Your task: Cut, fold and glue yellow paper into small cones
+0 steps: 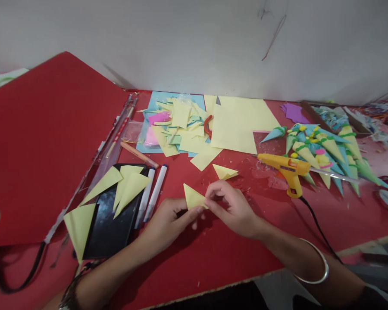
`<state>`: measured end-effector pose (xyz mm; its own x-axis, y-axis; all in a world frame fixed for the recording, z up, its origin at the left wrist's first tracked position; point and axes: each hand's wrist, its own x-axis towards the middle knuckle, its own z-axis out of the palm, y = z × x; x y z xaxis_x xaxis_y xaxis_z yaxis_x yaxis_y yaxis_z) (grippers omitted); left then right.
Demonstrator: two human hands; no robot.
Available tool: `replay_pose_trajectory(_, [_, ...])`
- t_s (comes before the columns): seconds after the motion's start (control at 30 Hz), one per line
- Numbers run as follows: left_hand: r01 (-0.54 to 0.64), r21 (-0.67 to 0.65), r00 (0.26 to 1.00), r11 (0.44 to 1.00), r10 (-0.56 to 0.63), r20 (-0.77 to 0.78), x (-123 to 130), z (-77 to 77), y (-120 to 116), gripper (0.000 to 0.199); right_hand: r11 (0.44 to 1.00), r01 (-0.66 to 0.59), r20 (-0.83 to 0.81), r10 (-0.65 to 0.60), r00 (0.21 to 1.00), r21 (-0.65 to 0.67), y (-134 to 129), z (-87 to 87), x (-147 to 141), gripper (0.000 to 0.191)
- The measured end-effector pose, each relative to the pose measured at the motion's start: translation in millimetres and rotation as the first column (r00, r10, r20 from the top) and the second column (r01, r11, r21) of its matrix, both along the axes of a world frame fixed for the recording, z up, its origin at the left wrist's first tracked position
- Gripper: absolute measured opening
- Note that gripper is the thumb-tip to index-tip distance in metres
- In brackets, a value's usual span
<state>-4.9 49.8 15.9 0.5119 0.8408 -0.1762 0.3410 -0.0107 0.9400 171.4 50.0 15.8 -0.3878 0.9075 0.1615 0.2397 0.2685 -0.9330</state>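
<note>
Between my two hands is a small folded triangle of yellow paper (193,198). My left hand (173,217) pinches its lower edge between thumb and fingers. At its right corner, the thumb and index finger of my right hand (231,206) are closed on the paper. Just beyond my right hand lies another folded yellow paper piece (224,171). To the left, several folded yellow paper cones (129,187) rest on a black phone or tablet (111,228). Two white markers (155,193) lie between that device and my left hand.
A yellow glue gun (284,165) with a black cord lies at right, before a pile of decorated paper cones (325,148). Yellow sheets (234,125) and paper scraps (181,116) cover the back of the red table (187,267). A large red board (51,150) is at left.
</note>
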Motion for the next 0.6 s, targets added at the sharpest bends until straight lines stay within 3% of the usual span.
replay_pose_trajectory(0.1, [-0.031, 0.003, 0.999, 1.000, 0.031, -0.026, -1.6, 0.7, -0.4, 0.037, 0.992, -0.056, -0.053, 0.050, 0.997, -0.114, 1.1, 1.8, -0.5, 0.016])
replay_pose_trajectory(0.17, [-0.059, 0.000, 0.997, 0.998, 0.059, -0.056, -2.5, 0.7, -0.5, 0.042, 0.985, -0.094, -0.020, 0.092, 0.996, -0.148, 2.2, 3.4, -0.9, 0.013])
replay_pose_trajectory(0.33, [-0.075, -0.042, 0.996, 0.996, 0.073, -0.058, -1.6, 1.4, -1.8, 0.043, 0.990, -0.076, 0.082, 0.086, 0.993, -0.122, 2.6, 3.7, -0.1, 0.025])
replay_pose_trajectory(0.6, [-0.059, -0.046, 0.998, 0.997, 0.060, 0.016, 1.2, 8.5, -1.6, 0.046, 0.963, -0.179, -0.008, 0.181, 0.983, -0.201, 5.3, 9.8, 3.0, 0.025])
